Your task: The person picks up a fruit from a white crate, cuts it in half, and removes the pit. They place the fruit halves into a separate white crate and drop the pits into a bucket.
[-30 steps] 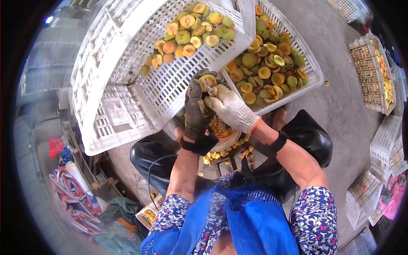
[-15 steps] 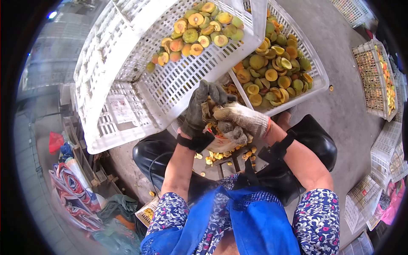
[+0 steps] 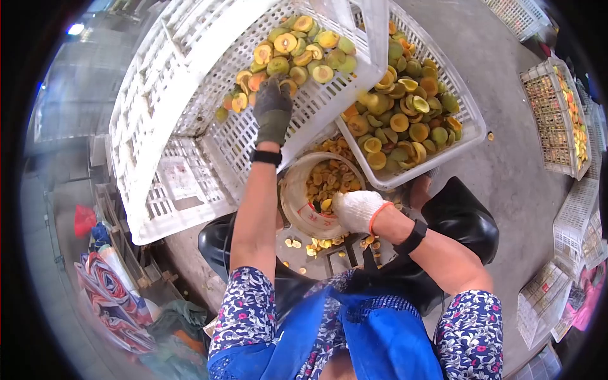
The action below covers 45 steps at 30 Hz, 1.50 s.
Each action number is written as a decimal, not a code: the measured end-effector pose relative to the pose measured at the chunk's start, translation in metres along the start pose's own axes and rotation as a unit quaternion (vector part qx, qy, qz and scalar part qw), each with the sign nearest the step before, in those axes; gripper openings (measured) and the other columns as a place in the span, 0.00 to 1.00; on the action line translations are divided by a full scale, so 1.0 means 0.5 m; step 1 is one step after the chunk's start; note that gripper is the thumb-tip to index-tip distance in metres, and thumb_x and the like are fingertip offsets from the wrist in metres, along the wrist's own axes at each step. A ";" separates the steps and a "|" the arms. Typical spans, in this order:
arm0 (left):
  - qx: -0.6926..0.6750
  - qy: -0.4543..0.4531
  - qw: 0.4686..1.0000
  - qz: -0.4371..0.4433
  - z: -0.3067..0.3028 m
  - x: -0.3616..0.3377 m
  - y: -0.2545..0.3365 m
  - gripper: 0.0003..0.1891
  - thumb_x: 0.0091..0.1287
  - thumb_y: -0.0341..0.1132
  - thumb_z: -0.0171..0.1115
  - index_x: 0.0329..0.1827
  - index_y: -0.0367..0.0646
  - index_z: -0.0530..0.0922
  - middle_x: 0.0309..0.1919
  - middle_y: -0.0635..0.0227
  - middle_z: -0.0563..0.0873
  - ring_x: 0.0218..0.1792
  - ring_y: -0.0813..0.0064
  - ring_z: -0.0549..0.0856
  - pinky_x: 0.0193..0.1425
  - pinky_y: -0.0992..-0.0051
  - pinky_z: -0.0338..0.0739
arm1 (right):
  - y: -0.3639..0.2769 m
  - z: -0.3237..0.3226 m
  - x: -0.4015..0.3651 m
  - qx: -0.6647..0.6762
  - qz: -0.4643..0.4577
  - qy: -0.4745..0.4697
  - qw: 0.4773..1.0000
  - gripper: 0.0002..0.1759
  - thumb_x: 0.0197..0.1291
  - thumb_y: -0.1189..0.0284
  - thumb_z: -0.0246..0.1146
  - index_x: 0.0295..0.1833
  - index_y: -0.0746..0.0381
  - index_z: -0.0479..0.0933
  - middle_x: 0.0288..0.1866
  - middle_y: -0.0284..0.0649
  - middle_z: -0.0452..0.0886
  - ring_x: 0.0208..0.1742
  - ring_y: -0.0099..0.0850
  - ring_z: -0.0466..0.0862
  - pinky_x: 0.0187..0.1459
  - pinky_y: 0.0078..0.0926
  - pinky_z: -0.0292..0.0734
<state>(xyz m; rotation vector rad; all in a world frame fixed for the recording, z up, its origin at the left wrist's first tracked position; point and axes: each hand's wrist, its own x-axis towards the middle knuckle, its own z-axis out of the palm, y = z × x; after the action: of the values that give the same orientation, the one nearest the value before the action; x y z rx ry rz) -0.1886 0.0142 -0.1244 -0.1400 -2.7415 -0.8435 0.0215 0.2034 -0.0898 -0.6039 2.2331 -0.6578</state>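
Note:
My left hand point(image 3: 273, 111), in a dark grey glove, reaches into the tilted white crate point(image 3: 218, 152). Its fingers are stretched down onto the halved peaches point(image 3: 278, 65), touching the near edge of the pile. Several of these show yellow cut faces, some with the pit in. My right hand point(image 3: 361, 211), in a whitish knit glove with an orange cuff, is closed at the right rim of a white bucket point(image 3: 292, 193). Whatever it grips is hidden by the fingers. Inside the bucket lie yellow-brown pits and scraps point(image 3: 329, 180).
A second white crate point(image 3: 425, 161), at the right, holds many hollowed peach halves point(image 3: 415, 107). Scraps point(image 3: 323, 246) lie on the floor below the bucket, between black-covered knees. Farther right stand a filled crate point(image 3: 554, 120) and more white crates point(image 3: 541, 297). Bundled sheeting point(image 3: 114, 297) lies at left.
My hands were together above the bucket. The left has moved up and forward to the peaches in the tilted crate; the right has drawn down and right, uncovering the bucket.

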 end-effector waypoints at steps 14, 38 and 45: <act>-0.251 -0.132 0.951 -0.123 -0.040 -0.072 0.019 0.14 0.65 0.36 0.63 0.51 0.41 0.75 0.39 0.64 0.85 0.35 0.73 0.84 0.39 0.69 0.80 | 0.013 -0.039 0.034 0.018 -0.050 -0.061 0.997 0.17 0.59 0.63 0.57 0.48 0.61 0.82 0.44 0.51 0.84 0.47 0.43 0.84 0.48 0.33 0.78; -0.544 -0.033 0.833 -0.100 -0.070 -0.266 0.192 0.26 0.77 0.50 0.42 0.57 0.33 0.74 0.47 0.60 0.81 0.47 0.73 0.80 0.56 0.74 0.74 | 0.014 -0.046 0.046 -0.131 -0.178 0.420 0.880 0.12 0.60 0.73 0.61 0.45 0.68 0.71 0.36 0.55 0.76 0.39 0.51 0.79 0.40 0.42 0.75; -0.544 -0.072 0.824 -0.142 -0.074 -0.256 0.177 0.28 0.78 0.52 0.38 0.48 0.35 0.78 0.42 0.63 0.83 0.41 0.75 0.81 0.51 0.75 0.76 | 0.028 -0.075 0.027 -0.122 -0.257 0.371 0.884 0.13 0.61 0.71 0.58 0.46 0.70 0.73 0.39 0.53 0.78 0.41 0.46 0.80 0.40 0.37 0.75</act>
<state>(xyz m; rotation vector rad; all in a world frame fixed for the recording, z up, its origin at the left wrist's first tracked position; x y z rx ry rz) -0.0425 0.0647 -0.0837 0.0018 -2.0350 -2.4585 -0.0179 0.2161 -0.0822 -1.2717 2.9162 -1.0030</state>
